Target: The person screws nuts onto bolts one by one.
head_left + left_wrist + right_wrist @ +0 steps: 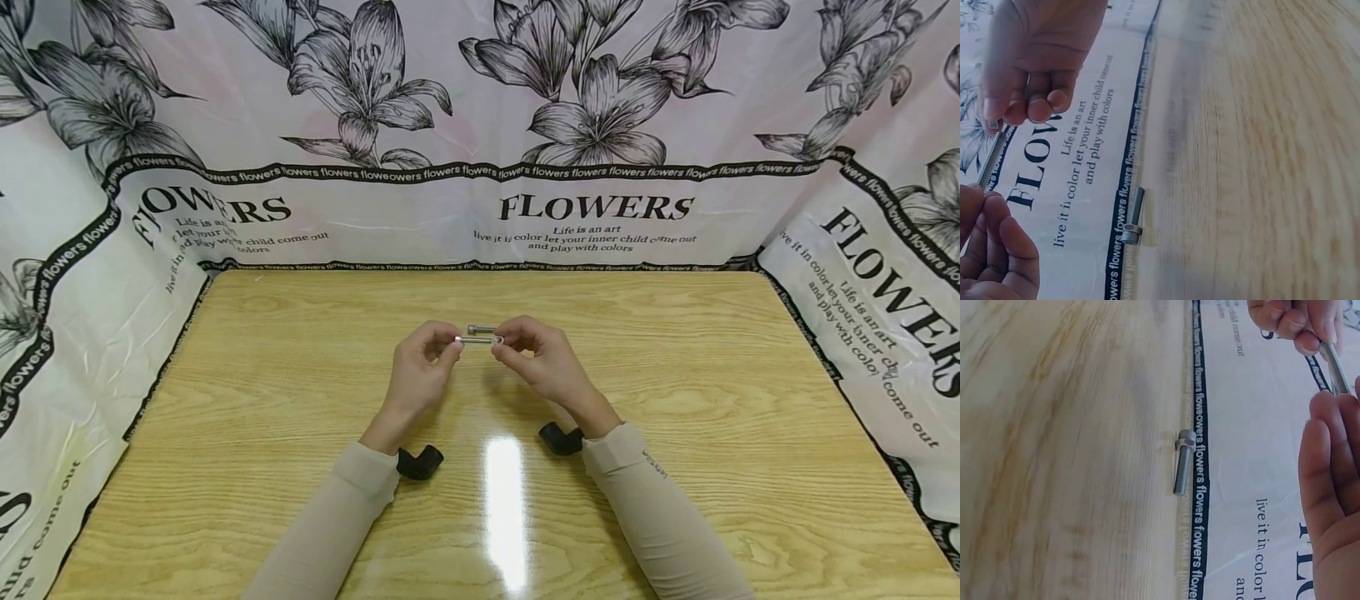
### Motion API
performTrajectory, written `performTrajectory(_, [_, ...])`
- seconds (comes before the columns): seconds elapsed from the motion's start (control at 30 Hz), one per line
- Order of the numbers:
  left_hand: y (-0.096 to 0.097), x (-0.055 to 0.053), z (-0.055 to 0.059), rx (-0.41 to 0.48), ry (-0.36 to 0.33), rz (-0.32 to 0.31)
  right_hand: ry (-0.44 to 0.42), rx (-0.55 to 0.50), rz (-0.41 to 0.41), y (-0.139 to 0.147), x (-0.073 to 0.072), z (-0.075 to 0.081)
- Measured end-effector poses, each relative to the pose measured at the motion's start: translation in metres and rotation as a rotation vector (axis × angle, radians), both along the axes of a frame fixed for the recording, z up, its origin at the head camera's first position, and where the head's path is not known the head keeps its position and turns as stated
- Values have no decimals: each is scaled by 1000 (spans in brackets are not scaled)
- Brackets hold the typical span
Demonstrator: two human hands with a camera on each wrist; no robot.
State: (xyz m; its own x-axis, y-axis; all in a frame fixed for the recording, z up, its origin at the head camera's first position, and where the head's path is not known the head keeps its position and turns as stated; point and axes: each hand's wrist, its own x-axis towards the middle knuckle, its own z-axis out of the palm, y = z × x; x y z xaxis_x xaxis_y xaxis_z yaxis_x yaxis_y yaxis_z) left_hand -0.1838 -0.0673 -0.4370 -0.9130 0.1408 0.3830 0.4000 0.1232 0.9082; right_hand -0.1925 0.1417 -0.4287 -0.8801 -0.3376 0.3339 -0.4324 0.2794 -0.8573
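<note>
In the head view my left hand (pixel 422 367) pinches one end of a silver bolt (pixel 476 340) between thumb and fingertips. The shaft points across to my right hand (pixel 542 358), whose thumb and finger pinch a small nut (pixel 994 124) at the bolt's threaded tip. Both hands are raised over the table, fingertips facing each other. Just beyond them a second bolt (pixel 1182 469) lies on the table, carrying a nut (pixel 1185 444) up near its head. In the right wrist view the right fingers hide the nut they hold.
The wood-grain table (pixel 300 375) ends at a hanging cloth (pixel 405 217) printed with flowers and lettering, which stands along the back and both sides. Black curved pieces (pixel 420 462) sit by both wrists. A bright light reflection (pixel 506 508) shows on the tabletop in front.
</note>
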Motion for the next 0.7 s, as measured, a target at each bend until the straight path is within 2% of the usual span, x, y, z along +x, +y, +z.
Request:
performTrajectory(0.23, [1,0,0,9,7,-13,35,18,-11,-4,1,3])
performTrajectory(0.5, [1,1,2,15,6,-16,75,23,-4,-12,17,31])
performTrajectory(0.7, [1,2,3,20,6,-16,82,35,-8,-13,18,34])
